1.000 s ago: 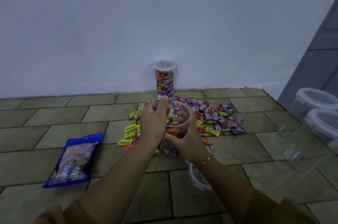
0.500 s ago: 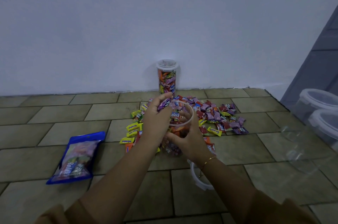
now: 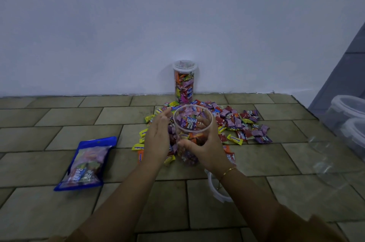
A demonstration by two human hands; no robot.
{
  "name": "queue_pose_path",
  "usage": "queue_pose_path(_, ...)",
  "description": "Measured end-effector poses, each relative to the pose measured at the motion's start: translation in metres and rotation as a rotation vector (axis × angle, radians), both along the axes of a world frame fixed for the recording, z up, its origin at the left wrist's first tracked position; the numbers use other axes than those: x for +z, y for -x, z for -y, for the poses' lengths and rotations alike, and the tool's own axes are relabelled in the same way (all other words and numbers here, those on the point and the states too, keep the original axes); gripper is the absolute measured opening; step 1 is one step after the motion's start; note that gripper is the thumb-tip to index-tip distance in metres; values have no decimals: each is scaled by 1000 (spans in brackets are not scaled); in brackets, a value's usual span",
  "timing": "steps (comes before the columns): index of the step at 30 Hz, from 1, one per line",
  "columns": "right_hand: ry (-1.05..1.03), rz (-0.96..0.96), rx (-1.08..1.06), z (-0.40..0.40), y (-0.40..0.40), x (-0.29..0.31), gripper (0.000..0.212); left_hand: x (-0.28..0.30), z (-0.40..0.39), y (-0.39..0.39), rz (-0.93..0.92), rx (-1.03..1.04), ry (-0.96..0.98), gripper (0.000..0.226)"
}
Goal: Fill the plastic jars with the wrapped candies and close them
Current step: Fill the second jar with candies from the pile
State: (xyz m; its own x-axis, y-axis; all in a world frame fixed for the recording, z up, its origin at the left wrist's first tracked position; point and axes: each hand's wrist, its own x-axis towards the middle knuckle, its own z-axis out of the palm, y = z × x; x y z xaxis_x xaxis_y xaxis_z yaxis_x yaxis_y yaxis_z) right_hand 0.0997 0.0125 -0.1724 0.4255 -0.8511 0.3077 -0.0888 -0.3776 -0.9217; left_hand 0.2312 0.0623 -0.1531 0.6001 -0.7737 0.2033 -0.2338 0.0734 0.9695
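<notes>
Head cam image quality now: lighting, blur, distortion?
Head view: dim, bluish light with soft shadows and no strong glare; wide-angle bending curves the tile lines toward the edges; left hand slightly motion-blurred beside the open jar; clear containers at the right edge are smeared and hard to read.

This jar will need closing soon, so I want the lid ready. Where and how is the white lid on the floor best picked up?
Probably by its rim: the white lid lies flat on the tiles, partly hidden under the right forearm. The left hand is free and open, so reach from the near side and pinch the exposed edge.
</notes>
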Motion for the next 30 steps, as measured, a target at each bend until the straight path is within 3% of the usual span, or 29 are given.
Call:
queue_pose_path(2, -11, -2, -3, 0, 0, -1, 108, -15, -3, -19, 104, 65, -88, 33)
queue_pose_path(4, -17, 1, -8, 0, 0, -1, 106, -33, -4, -40, 345, 87, -266, 41)
queue_pose_path(7, -15, -1, -22, -1, 0, -2, 108, -58, -8, -58, 637, 42, -565, 78)
queue_pose_path(10, -15, -8, -34, -2, -1, -1, 110, -72, -9, -56, 725, 23, -668, 99)
queue_pose_path(16, -20, -14, -34, -2, -1, 0, 117, -70, -3, -54, 746, 37, -750, 108)
queue_pose_path(20, -20, -7, -39, -2, -1, 0, 114, -69, 0, -56, 822, 80, -751, 99)
queue_pose_path(24, -28, -10, -36, -2, -1, -1, 114, -71, -1, -55, 873, 190, -662, 68)
queue_pose_path(30, -35, -6, -24, -2, -1, 0, 113, -68, -4, -55, 701, 248, -530, 56)
